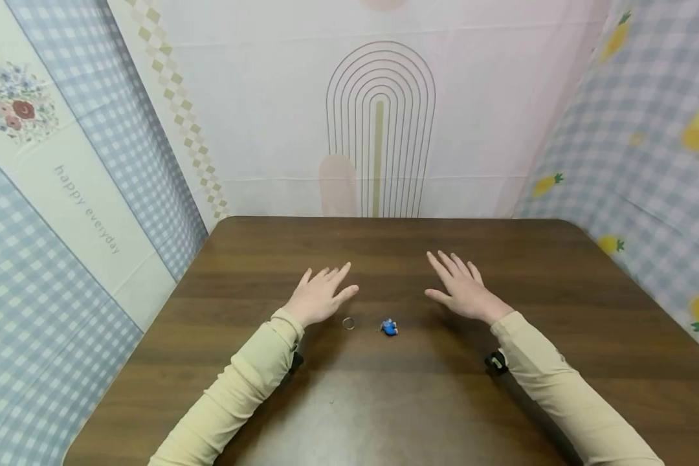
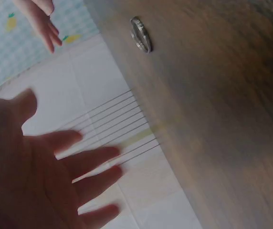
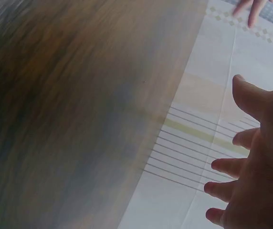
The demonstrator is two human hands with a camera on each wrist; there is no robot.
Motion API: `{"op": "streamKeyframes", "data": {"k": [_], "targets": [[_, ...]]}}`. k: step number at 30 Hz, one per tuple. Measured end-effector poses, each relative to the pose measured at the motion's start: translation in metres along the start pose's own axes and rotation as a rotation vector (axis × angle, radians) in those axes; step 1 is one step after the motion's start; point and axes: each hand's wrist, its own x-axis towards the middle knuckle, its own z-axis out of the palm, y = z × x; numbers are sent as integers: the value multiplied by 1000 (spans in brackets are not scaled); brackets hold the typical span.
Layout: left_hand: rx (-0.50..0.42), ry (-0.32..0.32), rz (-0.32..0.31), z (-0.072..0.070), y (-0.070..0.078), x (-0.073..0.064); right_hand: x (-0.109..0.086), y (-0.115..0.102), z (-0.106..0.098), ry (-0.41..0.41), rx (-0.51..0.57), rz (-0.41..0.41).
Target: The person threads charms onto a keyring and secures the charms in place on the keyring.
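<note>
My left hand (image 1: pixel 316 300) is held over the table with its fingers spread, holding nothing. Just to its right a small metal split ring (image 1: pixel 348 323) lies on the wood; the left wrist view shows the same silver ring (image 2: pixel 141 35) up close. A small blue charm (image 1: pixel 389 327) with a bit of metal at its left end lies right of the ring, apart from it. My right hand (image 1: pixel 465 292) hovers farther right, fingers and thumb extended, palm down and bare. Its spread fingers also show in the right wrist view (image 3: pixel 251 167).
The brown wooden table (image 1: pixel 384 414) has rounded far corners. Behind it hangs a white cloth (image 1: pixel 256 116) with an arch pattern, and checked cloths hang on the left (image 1: pixel 122 97) and right (image 1: pixel 635 149). A dark strap (image 1: pixel 496 363) sits under the right wrist.
</note>
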Motion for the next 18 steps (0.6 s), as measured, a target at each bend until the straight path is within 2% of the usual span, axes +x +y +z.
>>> {"op": "streamKeyframes", "data": {"k": [3,8,11,14,18], "targets": [[-47,-61,27,-1,-3,-1,2,-6,1,-18,5,-38],[-130,-185,107,-2,-10,3,9,-23,4,-94,84,-103],[-154,-264,122,-1,-16,7,15,-36,7,-147,117,-141],[-168,-314,129,0,-20,12,21,-48,13,-210,92,-233],[-177,-349,125,4,-22,16,27,-60,26,-275,54,-372]]}}
